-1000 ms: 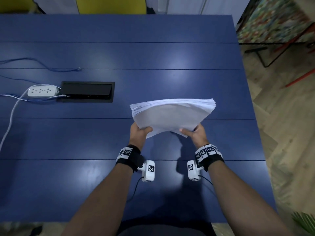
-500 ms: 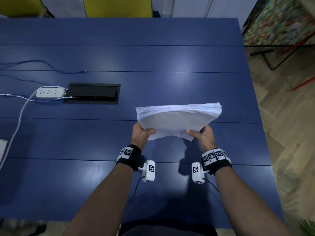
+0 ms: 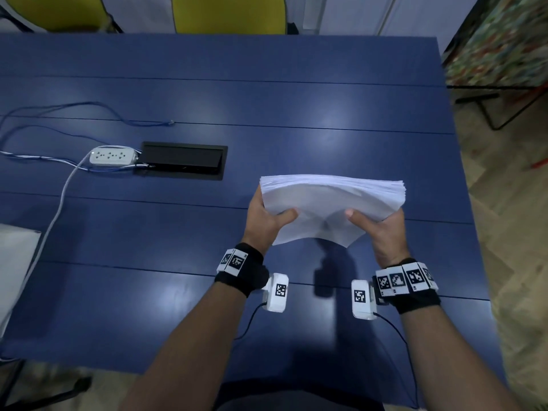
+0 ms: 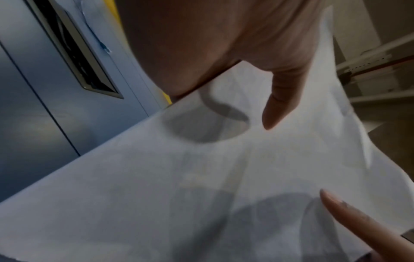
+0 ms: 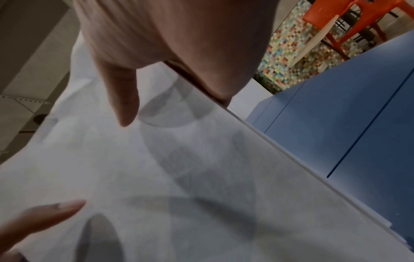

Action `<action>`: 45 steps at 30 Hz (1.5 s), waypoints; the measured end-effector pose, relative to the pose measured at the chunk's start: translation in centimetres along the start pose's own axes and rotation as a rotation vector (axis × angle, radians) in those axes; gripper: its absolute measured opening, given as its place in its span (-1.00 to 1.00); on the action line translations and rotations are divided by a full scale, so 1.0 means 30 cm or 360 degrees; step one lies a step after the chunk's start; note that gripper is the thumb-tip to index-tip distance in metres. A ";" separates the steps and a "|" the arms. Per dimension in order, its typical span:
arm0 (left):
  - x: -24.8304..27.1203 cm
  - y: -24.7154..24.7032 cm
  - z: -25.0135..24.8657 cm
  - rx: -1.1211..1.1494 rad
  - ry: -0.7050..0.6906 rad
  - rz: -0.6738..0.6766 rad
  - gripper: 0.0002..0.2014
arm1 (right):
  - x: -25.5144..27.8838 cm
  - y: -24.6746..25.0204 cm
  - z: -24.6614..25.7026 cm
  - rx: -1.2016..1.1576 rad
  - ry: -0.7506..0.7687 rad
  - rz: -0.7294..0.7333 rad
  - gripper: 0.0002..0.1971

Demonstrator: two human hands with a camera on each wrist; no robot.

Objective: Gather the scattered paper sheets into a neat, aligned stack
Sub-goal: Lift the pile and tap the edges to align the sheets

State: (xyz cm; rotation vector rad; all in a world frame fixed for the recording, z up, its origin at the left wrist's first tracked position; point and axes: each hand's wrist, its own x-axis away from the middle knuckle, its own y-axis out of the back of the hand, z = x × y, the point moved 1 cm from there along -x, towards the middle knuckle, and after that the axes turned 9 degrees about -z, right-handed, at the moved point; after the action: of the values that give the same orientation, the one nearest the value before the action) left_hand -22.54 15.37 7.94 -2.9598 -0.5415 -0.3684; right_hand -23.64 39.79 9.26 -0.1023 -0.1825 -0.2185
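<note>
A thick stack of white paper sheets [image 3: 332, 203] is held upright above the blue table [image 3: 267, 93], its top edge bowed and roughly even. My left hand [image 3: 268, 218] grips its left side with the thumb across the near face. On the other side my right hand [image 3: 382, 229] grips the stack the same way. The left wrist view is filled by the paper [image 4: 179, 186] with my left thumb [image 4: 280, 99] pressed on it. In the right wrist view my right thumb [image 5: 123, 99] lies on the sheet [image 5: 179, 177]. The fingers behind the stack are hidden.
A white power strip [image 3: 114, 155] with cables lies beside a black cable hatch [image 3: 182, 160] at the left of the table. A white sheet or pad [image 3: 14, 262] pokes in at the left edge. Yellow chairs [image 3: 228, 13] stand behind the table; wooden floor lies to the right.
The stack has stayed in both hands and shifted slightly right and toward me as the view tilted. Both hands now sit a bit further up its sides.
</note>
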 end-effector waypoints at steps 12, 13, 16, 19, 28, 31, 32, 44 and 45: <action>0.061 -0.105 -0.159 0.0240 -0.0165 -0.0443 -0.78 | 0.013 0.003 0.009 0.0028 0.0015 -0.0024 -0.45; 0.060 -0.109 -0.160 0.0245 -0.0157 -0.0477 -0.81 | 0.016 0.002 0.011 0.0037 0.0018 -0.0022 -0.46; 0.053 -0.110 -0.168 0.0274 -0.0129 -0.0490 -0.82 | 0.026 -0.001 0.023 0.0063 0.0037 -0.0033 -0.48; 0.062 -0.107 -0.173 0.0255 -0.0137 -0.0368 -0.74 | 0.032 -0.003 0.059 0.0058 0.0097 -0.0038 -0.49; 0.080 -0.077 -0.152 0.0148 -0.0255 -0.0183 -0.46 | 0.036 -0.020 0.128 -0.0070 0.0196 -0.0002 -0.32; 0.082 -0.062 -0.133 0.0134 -0.0282 -0.0106 -0.34 | 0.042 -0.020 0.149 -0.0073 0.0187 0.0005 -0.36; 0.081 -0.058 -0.128 0.0127 -0.0276 -0.0091 -0.33 | 0.046 -0.023 0.159 -0.0065 0.0222 -0.0019 -0.41; 0.077 -0.046 -0.087 -0.0021 -0.0261 -0.0040 -0.48 | 0.038 -0.089 0.209 -0.0149 0.0189 -0.0623 -0.73; 0.078 -0.044 -0.086 -0.0013 -0.0249 -0.0034 -0.47 | 0.039 -0.085 0.212 -0.0182 0.0174 -0.0611 -0.68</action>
State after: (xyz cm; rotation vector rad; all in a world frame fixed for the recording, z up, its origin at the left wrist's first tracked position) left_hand -21.46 16.98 11.12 -3.0094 -0.5900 -0.1414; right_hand -24.16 37.83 15.91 -0.1682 -0.0793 -0.6162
